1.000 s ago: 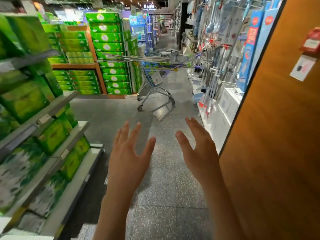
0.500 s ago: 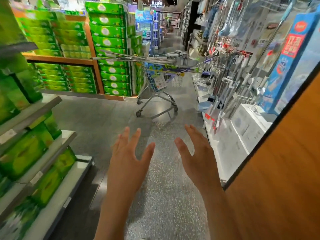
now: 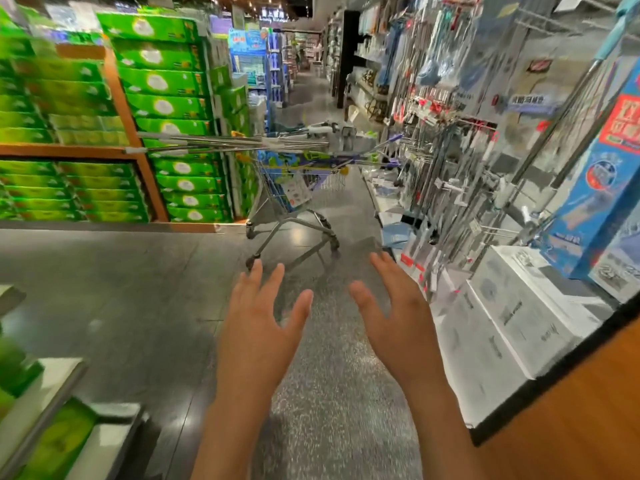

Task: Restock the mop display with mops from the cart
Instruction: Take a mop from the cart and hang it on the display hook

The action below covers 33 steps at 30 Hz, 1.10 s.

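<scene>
We see a store aisle with glossy grey speckled floor (image 3: 322, 403). Shelves (image 3: 114, 98) of green packs line the left, white boxes (image 3: 512, 317) sit low on the right, an orange wood panel (image 3: 571, 417) stands near right, and ceiling lights (image 3: 266, 6) glow far off.

Supermarket aisle, stacked green packs (image 3: 162, 81), shopping cart (image 3: 294, 199), hanging mop display (image 3: 450, 140)

Print shows on the blue box (image 3: 604, 174) and hanging signs (image 3: 526, 99), too blurred to read.
</scene>
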Each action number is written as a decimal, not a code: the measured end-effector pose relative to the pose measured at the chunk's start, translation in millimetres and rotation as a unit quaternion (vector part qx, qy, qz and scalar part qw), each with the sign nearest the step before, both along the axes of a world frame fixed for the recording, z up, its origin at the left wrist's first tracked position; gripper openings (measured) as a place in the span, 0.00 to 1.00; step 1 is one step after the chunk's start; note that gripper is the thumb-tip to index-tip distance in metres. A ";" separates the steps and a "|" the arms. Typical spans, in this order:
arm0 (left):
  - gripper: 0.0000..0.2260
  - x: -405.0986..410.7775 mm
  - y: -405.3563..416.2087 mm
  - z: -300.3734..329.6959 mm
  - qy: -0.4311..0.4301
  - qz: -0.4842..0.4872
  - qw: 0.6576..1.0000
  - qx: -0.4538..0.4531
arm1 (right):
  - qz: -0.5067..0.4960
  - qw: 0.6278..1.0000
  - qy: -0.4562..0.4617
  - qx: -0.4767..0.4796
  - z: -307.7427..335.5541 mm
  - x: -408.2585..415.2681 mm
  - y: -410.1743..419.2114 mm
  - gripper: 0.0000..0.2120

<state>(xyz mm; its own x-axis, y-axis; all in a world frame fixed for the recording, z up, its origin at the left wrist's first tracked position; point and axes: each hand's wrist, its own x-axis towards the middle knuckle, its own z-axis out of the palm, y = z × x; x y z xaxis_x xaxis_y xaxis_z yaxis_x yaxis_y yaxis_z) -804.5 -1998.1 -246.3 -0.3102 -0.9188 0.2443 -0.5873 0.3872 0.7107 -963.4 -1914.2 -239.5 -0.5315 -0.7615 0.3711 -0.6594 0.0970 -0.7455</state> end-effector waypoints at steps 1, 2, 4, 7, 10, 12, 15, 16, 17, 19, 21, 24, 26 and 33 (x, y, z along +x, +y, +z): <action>0.42 -10.8 -18.3 -1.9 -0.002 -0.001 1.000 -0.003 | -0.002 1.000 0.004 0.003 -2.7 -10.5 -17.5 0.37; 0.42 -21.9 -36.4 -4.5 -0.004 -0.001 1.000 -0.008 | -0.002 1.000 0.007 0.004 -6.2 -21.3 -35.4 0.37; 0.42 -45.7 -73.7 -9.6 -0.006 -0.002 1.000 -0.016 | 0.001 1.000 0.004 0.002 -13.4 -45.1 -73.8 0.36; 0.42 -85.7 -132.7 -12.7 -0.014 -0.002 1.000 -0.019 | 0.010 1.000 -0.006 -0.007 -19.7 -87.6 -136.4 0.37; 0.42 -132.5 -194.4 -2.4 -0.017 -0.005 1.000 -0.018 | 0.023 1.000 -0.016 -0.006 -14.0 -136.1 -202.2 0.36; 0.41 -165.5 -237.6 9.2 -0.007 -0.002 1.000 -0.024 | 0.028 0.999 -0.016 -0.011 -5.7 -170.3 -248.2 0.32; 0.40 -204.3 -296.2 15.1 0.012 0.021 0.999 -0.029 | 0.036 0.999 -0.007 -0.024 2.3 -212.4 -313.8 0.31; 0.39 -213.4 -313.1 13.2 0.010 0.027 0.999 -0.027 | 0.039 0.999 -0.009 -0.022 2.7 -222.4 -334.4 0.32; 0.39 -221.0 -328.7 10.0 0.004 0.030 0.999 -0.022 | 0.044 0.999 -0.012 -0.017 1.2 -230.6 -353.6 0.32; 0.40 -233.5 -359.0 3.7 -0.003 0.034 0.999 -0.004 | 0.066 0.998 -0.015 -0.002 -4.7 -243.6 -388.4 0.33; 0.40 -246.8 -393.4 -1.0 -0.001 0.045 0.999 0.009 | 0.081 0.997 -0.012 0.010 -11.3 -256.5 -423.2 0.36; 0.40 -267.9 -449.1 -10.3 0.001 0.058 0.998 0.014 | 0.081 0.996 -0.018 0.019 -20.3 -278.2 -478.5 0.39; 0.39 -282.2 -486.9 -19.6 0.001 0.054 0.998 0.013 | 0.078 0.997 -0.015 0.025 -25.8 -291.2 -516.0 0.40; 0.39 -333.4 -661.2 -17.4 0.030 0.029 0.999 0.018 | 0.062 0.997 -0.001 0.040 -17.0 -335.7 -686.7 0.41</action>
